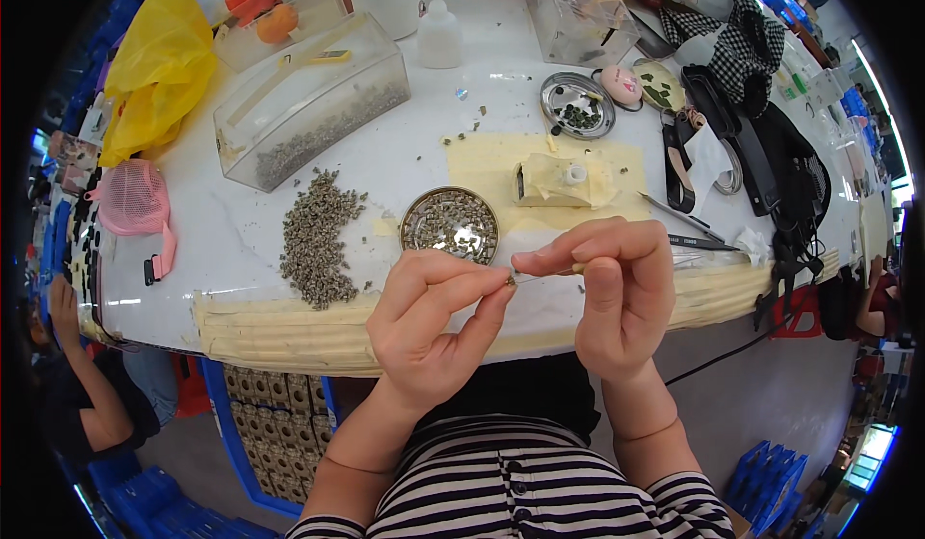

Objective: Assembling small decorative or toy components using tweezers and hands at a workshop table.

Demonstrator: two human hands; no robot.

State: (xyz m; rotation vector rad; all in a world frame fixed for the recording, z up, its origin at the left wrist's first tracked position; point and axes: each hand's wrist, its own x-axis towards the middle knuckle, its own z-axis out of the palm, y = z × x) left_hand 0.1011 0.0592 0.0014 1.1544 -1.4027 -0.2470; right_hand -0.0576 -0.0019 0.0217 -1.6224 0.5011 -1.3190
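Note:
Above the table's near edge, my left hand (434,313) pinches a small brownish metal part (511,282) between thumb and fingertips. My right hand (621,293) is closed just beside it, its fingers curled round a thin, pale stick-like tool (579,267). Most of that tool is hidden by the fingers, and its tip points toward the small part. Just beyond my left hand stands a round metal dish (450,226) with many small metal pieces in it. A loose heap of similar pieces (321,240) lies to its left.
A small tape-covered block (564,181) sits beyond my hands. Farther off are a clear bin (313,105) of metal pieces, a white squeeze bottle (439,36) and a round dish of dark bits (577,105). Tweezers (701,243) lie at right. Below left is a blue crate (226,423).

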